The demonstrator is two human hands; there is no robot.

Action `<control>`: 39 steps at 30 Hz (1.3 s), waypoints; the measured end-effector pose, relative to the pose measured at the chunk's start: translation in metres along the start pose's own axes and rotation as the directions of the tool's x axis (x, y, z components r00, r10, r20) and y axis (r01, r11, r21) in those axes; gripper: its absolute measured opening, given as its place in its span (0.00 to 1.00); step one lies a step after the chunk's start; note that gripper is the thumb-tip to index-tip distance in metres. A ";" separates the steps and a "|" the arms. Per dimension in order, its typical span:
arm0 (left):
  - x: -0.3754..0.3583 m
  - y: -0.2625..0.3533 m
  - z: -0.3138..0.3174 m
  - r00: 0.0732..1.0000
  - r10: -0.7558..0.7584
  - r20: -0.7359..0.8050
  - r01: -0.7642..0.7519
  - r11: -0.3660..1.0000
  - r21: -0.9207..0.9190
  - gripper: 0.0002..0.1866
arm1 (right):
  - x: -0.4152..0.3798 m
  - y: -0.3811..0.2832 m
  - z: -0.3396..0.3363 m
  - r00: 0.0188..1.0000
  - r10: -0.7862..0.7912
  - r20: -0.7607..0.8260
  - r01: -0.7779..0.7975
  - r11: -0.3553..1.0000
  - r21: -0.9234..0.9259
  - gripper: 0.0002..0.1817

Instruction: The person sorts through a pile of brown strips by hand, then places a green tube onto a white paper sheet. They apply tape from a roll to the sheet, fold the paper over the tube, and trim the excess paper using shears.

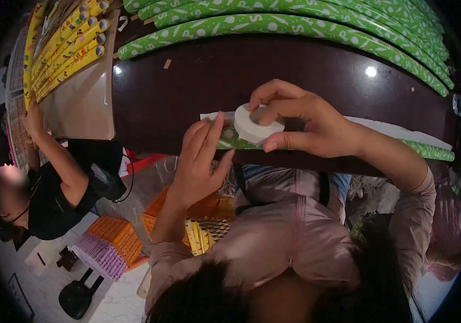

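Note:
My right hand [308,116] is closed around a roll of white tape [260,125], fingers over its rim and in its hole. Below the tape, along the near table edge, lies a narrow green patterned wrapping paper roll [427,150], with a white strip of its paper [397,129] showing behind it. My left hand [203,153] has its fingers stretched out at the left end of this roll, close to the tape. Part of the roll is hidden by my right hand and forearm.
Several finished-looking green rolls [273,25] lie across the back of the dark table [187,81]. Yellow rolls [74,48] are stacked on a board at the left, where another person's hand [35,119] touches one. Orange baskets [114,237] stand on the floor.

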State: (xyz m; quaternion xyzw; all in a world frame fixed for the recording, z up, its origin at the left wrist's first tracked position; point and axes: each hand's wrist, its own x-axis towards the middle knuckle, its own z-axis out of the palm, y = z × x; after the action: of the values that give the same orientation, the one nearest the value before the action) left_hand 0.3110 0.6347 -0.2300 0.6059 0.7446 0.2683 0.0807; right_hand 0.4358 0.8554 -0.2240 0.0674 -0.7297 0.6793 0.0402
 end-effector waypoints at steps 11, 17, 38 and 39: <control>0.012 0.044 0.022 0.886 -0.290 -0.362 0.183 0.936 -0.302 0.23 | -0.003 -0.001 0.002 0.996 -0.066 -0.066 0.059 0.994 -0.095 0.17; 0.008 0.049 0.018 0.882 -0.209 -0.422 0.091 0.955 -0.282 0.16 | -0.003 -0.010 -0.003 0.986 -0.154 -0.065 0.112 0.897 -0.427 0.17; 0.007 0.013 0.023 0.620 -0.650 -0.440 0.443 0.752 -0.488 0.08 | -0.001 -0.002 -0.002 0.992 -0.104 -0.069 0.065 0.903 -0.426 0.09; 0.008 0.013 0.023 0.617 -0.655 -0.436 0.453 0.749 -0.484 0.08 | -0.001 -0.001 -0.001 0.989 -0.115 -0.088 0.060 0.878 -0.475 0.08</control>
State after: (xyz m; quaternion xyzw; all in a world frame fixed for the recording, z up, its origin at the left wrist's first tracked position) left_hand 0.3302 0.6505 -0.2415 0.2067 0.8282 0.5202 0.0284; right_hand 0.4371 0.8562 -0.2230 0.0498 -0.8653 0.4821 0.1276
